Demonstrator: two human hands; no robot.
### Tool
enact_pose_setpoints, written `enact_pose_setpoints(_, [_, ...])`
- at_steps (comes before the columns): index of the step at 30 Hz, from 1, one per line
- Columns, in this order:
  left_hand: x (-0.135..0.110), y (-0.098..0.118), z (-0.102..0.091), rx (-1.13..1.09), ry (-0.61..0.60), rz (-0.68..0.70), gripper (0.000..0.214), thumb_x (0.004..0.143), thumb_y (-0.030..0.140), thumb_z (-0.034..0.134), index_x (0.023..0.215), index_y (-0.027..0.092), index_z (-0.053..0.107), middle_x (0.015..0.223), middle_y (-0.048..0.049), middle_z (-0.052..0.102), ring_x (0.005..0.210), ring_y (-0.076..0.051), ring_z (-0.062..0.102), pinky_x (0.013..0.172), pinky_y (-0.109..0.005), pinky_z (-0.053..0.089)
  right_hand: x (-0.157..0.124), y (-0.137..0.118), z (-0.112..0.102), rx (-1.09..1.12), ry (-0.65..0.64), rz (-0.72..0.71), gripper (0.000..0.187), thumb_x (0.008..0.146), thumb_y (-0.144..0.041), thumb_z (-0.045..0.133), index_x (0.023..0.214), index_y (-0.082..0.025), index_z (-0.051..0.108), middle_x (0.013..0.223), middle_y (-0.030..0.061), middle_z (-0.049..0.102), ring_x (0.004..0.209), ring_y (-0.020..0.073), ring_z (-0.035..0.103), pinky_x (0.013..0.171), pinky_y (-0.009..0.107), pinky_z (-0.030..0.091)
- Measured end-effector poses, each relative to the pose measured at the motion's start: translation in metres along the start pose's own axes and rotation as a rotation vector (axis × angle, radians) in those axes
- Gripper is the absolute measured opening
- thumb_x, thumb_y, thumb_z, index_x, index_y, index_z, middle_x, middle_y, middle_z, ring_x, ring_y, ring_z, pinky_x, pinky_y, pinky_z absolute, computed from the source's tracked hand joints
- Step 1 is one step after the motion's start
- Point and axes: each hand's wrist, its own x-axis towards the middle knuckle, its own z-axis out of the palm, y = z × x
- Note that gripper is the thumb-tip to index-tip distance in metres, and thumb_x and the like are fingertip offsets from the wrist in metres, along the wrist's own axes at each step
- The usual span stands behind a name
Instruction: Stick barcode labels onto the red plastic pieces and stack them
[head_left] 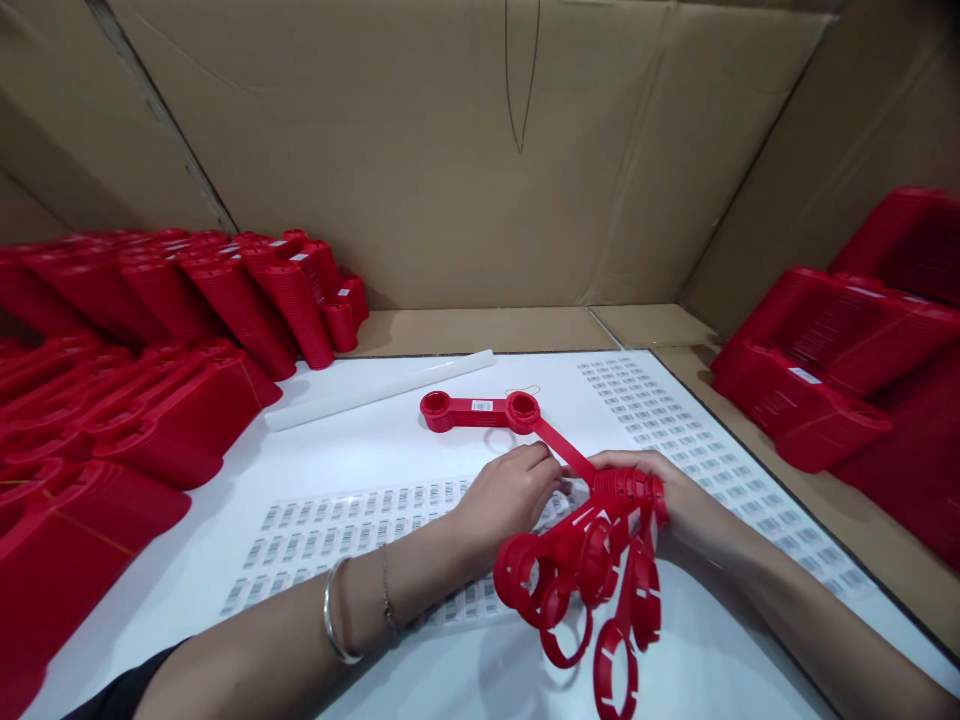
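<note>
My right hand (686, 505) is closed round a fanned bundle of red plastic ring-ended pieces (592, 570), whose rings hang toward me. My left hand (510, 495), with bracelets on the wrist, rests on a sheet of barcode labels (337, 525), fingertips pinched at the bundle's top beside one red strip that points up and left. What the fingertips pinch is too small to name. A single red piece with a white label (480, 410) lies flat on the white table (375, 445) just beyond both hands.
Stacks of red plastic parts (150, 400) crowd the left side, and more stacks (832, 370) sit on the right on cardboard. Another barcode sheet (697, 460) lies to the right. A white tube (379, 390) lies behind. Cardboard walls (465, 150) enclose the space.
</note>
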Motion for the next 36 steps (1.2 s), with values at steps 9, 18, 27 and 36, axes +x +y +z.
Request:
enact_pose_setpoints(9, [0.003,0.004,-0.008,0.118,-0.082,0.071,0.018,0.085,0.022,0.046,0.099,0.014,0.055,0.095,-0.0070,0.057,0.082,-0.019,0.055,0.063,-0.028,0.044,0.002,0.001,-0.002,-0.024,0.007,0.018,0.026,0.070,-0.015,0.057,0.094,-0.017,0.068,0.071,0.0022,0.060,0.061,0.0117,0.054,0.058,0.022,0.041])
enact_pose_setpoints(18, [0.013,0.006,-0.004,0.254,-0.108,0.093,0.018,0.085,0.022,0.045,0.099,0.013,0.053,0.096,-0.0090,0.056,0.081,-0.021,0.055,0.062,-0.030,0.046,0.000,0.000,-0.009,-0.116,0.074,-0.046,0.025,0.071,-0.019,0.058,0.094,-0.018,0.069,0.080,0.0036,0.064,0.071,0.0156,0.058,0.063,0.024,0.044])
enact_pose_setpoints(27, [0.019,-0.001,0.003,0.166,-0.041,0.055,0.018,0.085,0.012,0.044,0.099,0.014,0.055,0.097,-0.0085,0.059,0.084,-0.020,0.057,0.065,-0.030,0.049,0.002,-0.001,-0.015,-0.213,-0.024,-0.159,0.028,0.078,-0.019,0.055,0.104,-0.016,0.066,0.091,0.0068,0.065,0.077,0.0177,0.058,0.069,0.027,0.045])
enact_pose_setpoints(36, [0.023,-0.003,-0.009,-0.026,-0.041,-0.026,0.015,0.085,0.015,0.043,0.090,0.014,0.057,0.097,-0.0089,0.059,0.085,-0.018,0.055,0.073,-0.033,0.047,0.000,-0.003,-0.014,-0.214,0.013,-0.164,0.030,0.077,-0.016,0.053,0.104,-0.017,0.066,0.088,0.0055,0.065,0.077,0.0174,0.059,0.068,0.026,0.045])
